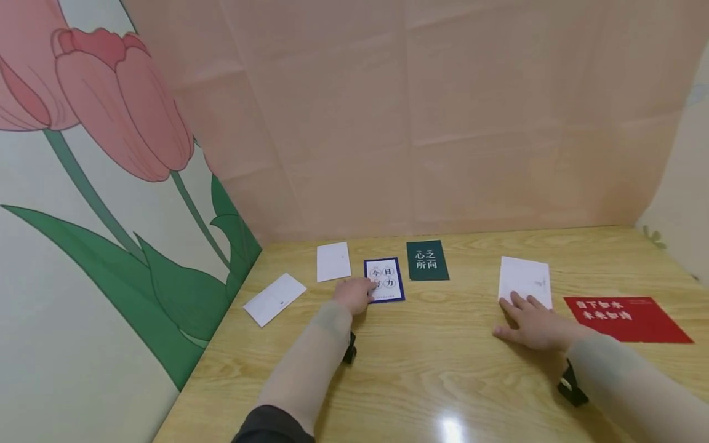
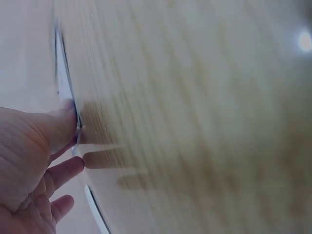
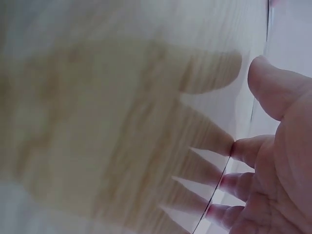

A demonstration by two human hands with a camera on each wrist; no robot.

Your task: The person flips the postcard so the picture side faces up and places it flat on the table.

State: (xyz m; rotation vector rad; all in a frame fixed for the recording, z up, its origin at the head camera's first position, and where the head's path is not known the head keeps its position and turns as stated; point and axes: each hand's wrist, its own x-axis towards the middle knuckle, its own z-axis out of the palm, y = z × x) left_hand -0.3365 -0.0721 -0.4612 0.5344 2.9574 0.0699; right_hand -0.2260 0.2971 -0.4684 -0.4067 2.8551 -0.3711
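My left hand (image 1: 353, 295) is at the left edge of a blue-bordered card (image 1: 390, 289) with black printed characters. In the left wrist view its thumb and forefinger pinch the edge of that card (image 2: 62, 73), while the other fingers (image 2: 67, 170) stand off it. On the right side of the table, my right hand (image 1: 534, 326) rests its spread fingertips on the near edge of a white card (image 1: 523, 277). The right wrist view has those fingers (image 3: 241, 185) stretched along the card edge, the thumb (image 3: 273, 83) held apart.
Two white cards (image 1: 275, 299) (image 1: 333, 262) lie to the left, one slanted. Near the back lies a dark green card (image 1: 428, 261) with white characters. A red card (image 1: 626, 320) lies right of my right hand. A draped cloth (image 1: 443, 123) hangs behind the wooden table (image 1: 432, 363).
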